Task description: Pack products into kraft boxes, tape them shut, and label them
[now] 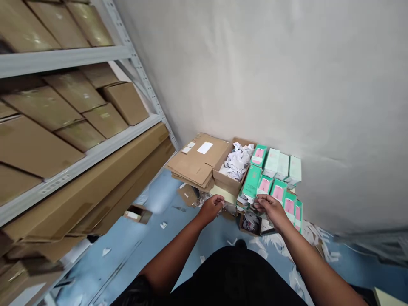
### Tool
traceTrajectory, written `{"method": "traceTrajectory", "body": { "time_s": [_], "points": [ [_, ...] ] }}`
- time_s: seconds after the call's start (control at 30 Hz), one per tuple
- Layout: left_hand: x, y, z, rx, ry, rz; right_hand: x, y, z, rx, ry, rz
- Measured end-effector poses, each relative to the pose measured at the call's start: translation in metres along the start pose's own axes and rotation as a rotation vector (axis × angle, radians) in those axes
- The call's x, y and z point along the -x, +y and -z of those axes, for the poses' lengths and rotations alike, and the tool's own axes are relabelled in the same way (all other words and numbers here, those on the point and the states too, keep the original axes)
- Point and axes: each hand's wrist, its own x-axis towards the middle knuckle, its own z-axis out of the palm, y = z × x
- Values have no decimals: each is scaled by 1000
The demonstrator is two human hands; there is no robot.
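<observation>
Both my arms reach down to a pile on the blue floor by the white wall. My left hand (213,206) is curled, its fingers closed on something small and pale I cannot make out, next to an open cardboard box (227,180) full of crumpled white paper (237,161). My right hand (270,207) has its fingers bent over the front of a stack of green and pink product boxes (274,178); whether it grips one is unclear. A small open carton (250,223) with crumpled paper lies below my right hand.
Flattened cardboard sheets (197,161) lie left of the open box. A grey metal shelf rack (79,163) loaded with brown cartons fills the left side. Paper scraps litter the blue floor (165,212). The white wall (270,76) closes the corner.
</observation>
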Motion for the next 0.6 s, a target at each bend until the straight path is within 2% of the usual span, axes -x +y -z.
{"method": "traceTrajectory", "body": {
  "time_s": [0.17,0.27,0.43,0.53,0.6],
  "points": [
    [-14,7,38,33,178,50,-64,-32,-48,47,-261,55],
    [-20,17,58,20,282,85,-95,-45,-78,90,-385,35],
    [-39,21,96,10,410,113,-130,-58,-128,118,-472,-37],
    [-59,16,131,-62,446,118,-150,-59,-162,105,-482,-55],
    [-76,12,160,-192,458,132,-166,-58,-187,105,-480,-56]
  ]
}}
